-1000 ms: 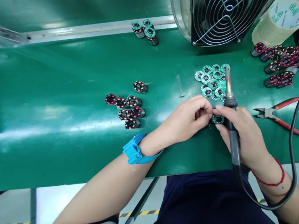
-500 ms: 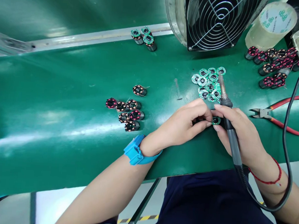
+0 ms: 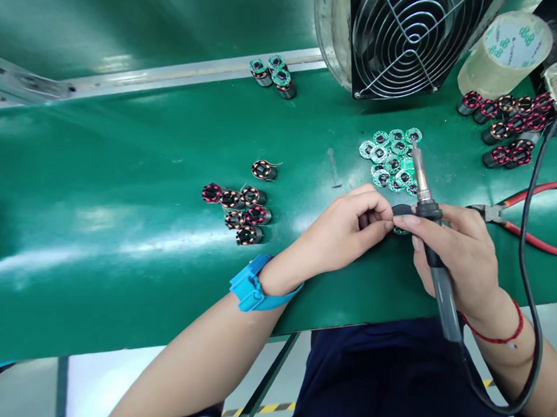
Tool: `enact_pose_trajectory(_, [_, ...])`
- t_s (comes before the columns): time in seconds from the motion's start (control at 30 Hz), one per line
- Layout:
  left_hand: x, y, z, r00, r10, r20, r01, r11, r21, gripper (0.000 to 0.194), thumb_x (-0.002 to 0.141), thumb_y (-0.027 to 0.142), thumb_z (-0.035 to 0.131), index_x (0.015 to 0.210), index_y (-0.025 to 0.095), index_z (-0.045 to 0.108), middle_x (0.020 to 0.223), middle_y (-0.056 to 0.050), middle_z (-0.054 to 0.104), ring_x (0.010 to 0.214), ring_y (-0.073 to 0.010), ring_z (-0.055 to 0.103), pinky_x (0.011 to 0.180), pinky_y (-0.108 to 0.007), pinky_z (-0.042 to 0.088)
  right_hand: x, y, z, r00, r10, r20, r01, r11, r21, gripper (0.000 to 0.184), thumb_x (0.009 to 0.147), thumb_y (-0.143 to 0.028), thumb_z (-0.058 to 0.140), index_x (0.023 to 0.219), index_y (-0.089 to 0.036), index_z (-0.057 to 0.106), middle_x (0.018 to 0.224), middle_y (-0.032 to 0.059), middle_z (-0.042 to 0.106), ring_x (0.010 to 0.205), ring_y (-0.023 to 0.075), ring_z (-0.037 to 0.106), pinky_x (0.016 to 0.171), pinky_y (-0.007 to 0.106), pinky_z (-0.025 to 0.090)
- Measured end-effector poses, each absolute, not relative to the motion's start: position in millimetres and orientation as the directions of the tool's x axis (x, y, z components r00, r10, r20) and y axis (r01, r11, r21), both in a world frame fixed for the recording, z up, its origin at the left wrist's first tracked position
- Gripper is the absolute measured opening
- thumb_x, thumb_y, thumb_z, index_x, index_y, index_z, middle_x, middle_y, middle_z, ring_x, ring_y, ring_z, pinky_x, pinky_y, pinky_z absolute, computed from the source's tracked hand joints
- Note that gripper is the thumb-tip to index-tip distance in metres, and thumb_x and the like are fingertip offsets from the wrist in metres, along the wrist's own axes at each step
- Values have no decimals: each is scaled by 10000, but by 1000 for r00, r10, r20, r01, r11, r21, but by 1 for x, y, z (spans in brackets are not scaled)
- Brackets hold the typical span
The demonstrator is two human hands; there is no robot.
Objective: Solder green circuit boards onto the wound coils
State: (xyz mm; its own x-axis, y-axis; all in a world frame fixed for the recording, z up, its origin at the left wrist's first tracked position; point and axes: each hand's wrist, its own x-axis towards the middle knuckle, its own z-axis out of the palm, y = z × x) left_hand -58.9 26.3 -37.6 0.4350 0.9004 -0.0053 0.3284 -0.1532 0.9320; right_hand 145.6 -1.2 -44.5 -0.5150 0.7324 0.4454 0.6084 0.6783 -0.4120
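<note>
Green workbench mat (image 3: 121, 181), loose pile of round circuit boards (image 3: 388, 158) just ahead, left hand (image 3: 347, 231) pinching a small dark cylinder (image 3: 401, 209) at the fingertips, partly hidden, right hand (image 3: 462, 258) closed around a soldering iron (image 3: 438, 273), tip beside the pile.

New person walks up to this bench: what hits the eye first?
The black-and-grey soldering iron in the right hand, right of centre, next to the left hand wearing a blue wrist strap and pinching a small round part. Just above sits a pile of round green circuit boards, and a large caged fan looms at the far edge of the green bench.
</note>
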Motion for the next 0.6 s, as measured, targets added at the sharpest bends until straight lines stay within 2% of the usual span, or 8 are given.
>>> enact_pose_trajectory(0.2, [-59, 26, -38, 398, 917, 6, 348, -158, 924, 113, 820, 39, 562, 779, 135, 605, 763, 10, 542, 662, -77, 488, 594, -197, 399, 144, 2, -43, -487, 749, 449, 609, 660, -440, 411, 894, -175, 558, 1292, -267, 520, 1029, 42, 730, 959, 220, 648, 767, 382, 505])
enact_pose_trajectory(0.4, [-54, 26, -33, 377, 926, -29, 406, -137, 904, 148, 786, 9, 547, 716, 130, 595, 728, 15, 530, 628, -70, 477, 564, -196, 377, 140, 1, -37, -361, 798, 482, 551, 600, -580, 528, 878, -86, 565, 1370, -260, 480, 970, 5, 758, 875, 199, 685, 800, 388, 528])
enact_pose_trajectory(0.5, [-52, 27, -30, 364, 930, -48, 429, -122, 895, 158, 774, 0, 542, 702, 132, 588, 716, 19, 525, 618, -68, 469, 559, -195, 371, 140, -1, -36, -264, 794, 548, 495, 599, -629, 519, 871, -130, 612, 1360, -274, 512, 903, -3, 753, 807, 193, 702, 756, 376, 551])
enact_pose_trajectory(0.6, [-51, 26, -30, 352, 933, -69, 444, -102, 890, 161, 761, -5, 540, 690, 133, 583, 703, 22, 519, 611, -67, 463, 548, -195, 363, 146, -5, -35, -158, 821, 548, 458, 553, -696, 433, 880, -229, 631, 1305, -276, 564, 981, 25, 726, 760, 190, 704, 681, 368, 573])
